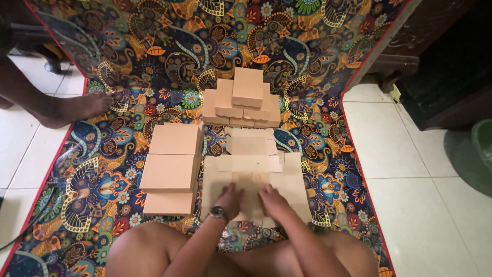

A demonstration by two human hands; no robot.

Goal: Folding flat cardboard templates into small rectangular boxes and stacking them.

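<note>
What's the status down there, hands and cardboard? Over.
Left hand and right hand both flat on unfolded cardboard box blank. Folded boxes stacked alongside. Nothing blocking.

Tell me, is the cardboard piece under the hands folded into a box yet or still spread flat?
Spread flat. The cardboard blank lies open on the patterned mat, flaps out, with both hands pressing on its near edge.

We sit with both forearms reaching forward between our bare knees. Our left hand (pixel 231 197), a watch on its wrist, lies palm down with fingers spread. Our right hand (pixel 272 201) lies flat just beside it, to the watch's right, fingers forward.
</note>
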